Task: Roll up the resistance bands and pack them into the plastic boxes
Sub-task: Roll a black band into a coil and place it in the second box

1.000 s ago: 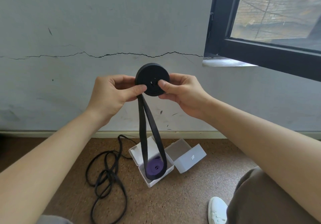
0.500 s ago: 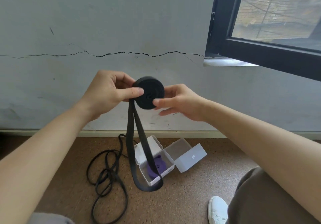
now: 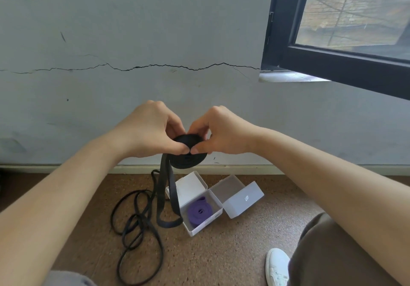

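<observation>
Lurker: head cam only, so what are the hands up to?

OP: both are pinching the black roll (image 3: 188, 160), held up in front of the wall. Left hand (image 3: 150, 130) and right hand (image 3: 224, 132) each have a thumb on the near face, tips almost meeting. The other fingers curl round the back, out of sight. The thumbs hide part of the roll's top. Its loose tail (image 3: 165, 197) hangs down in a loop. Can't tell whether the bottom touches the floor.

Lurker: and the boxes?

OP: 2 white plastic boxes on the floor, just beside each other. The open box (image 3: 205, 224) has its lid up and a purple band (image 3: 199, 211) coiled inside; the tail crosses in front of that lid. The second box (image 3: 243, 199) is open too, but I can't make out what's inside. 1 thin black band (image 3: 137, 225) lies tangled left of them, running down to the bottom edge. A white shoe (image 3: 277, 265) is cut off there too.
</observation>
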The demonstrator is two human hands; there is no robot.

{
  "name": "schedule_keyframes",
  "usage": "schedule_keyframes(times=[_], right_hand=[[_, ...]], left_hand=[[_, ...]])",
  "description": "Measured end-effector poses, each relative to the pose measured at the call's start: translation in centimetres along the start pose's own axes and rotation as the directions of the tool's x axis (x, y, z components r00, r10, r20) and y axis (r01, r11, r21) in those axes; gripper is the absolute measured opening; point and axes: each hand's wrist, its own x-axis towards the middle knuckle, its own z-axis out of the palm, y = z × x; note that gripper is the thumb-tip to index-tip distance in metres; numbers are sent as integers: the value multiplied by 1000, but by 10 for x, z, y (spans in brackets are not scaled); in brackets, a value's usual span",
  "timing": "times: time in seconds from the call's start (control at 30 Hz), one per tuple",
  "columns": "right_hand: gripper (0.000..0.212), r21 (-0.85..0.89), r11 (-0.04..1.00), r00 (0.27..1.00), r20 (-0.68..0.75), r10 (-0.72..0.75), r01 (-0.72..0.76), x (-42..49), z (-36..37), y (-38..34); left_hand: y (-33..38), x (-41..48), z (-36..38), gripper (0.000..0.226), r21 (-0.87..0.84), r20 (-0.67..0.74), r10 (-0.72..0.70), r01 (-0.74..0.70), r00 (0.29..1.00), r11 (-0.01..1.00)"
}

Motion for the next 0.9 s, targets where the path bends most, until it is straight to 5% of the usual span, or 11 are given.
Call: schedule_keyframes(times=[0.17,0.37,0.57,0.9], right_hand=[[22,110,993,995,-91,39,-29,-2,-9,3],[20,282,956,979,-157,128,-79,-9,-20,4],[16,456,888,964,-199,176,-68,-12,-25,6],[21,636,770,961,-186,207,-43,-12,-24,7]], left_hand=[[-1,-2,-3,49,-198,-49,-39,29,998,980],[-16,0,4,21,-322,-93,-96,62,991,945],[-13,0,11,31,-584,-159,-136,18,978,812],[-9,3,12,22,-703,-224,-207,-11,952,711]])
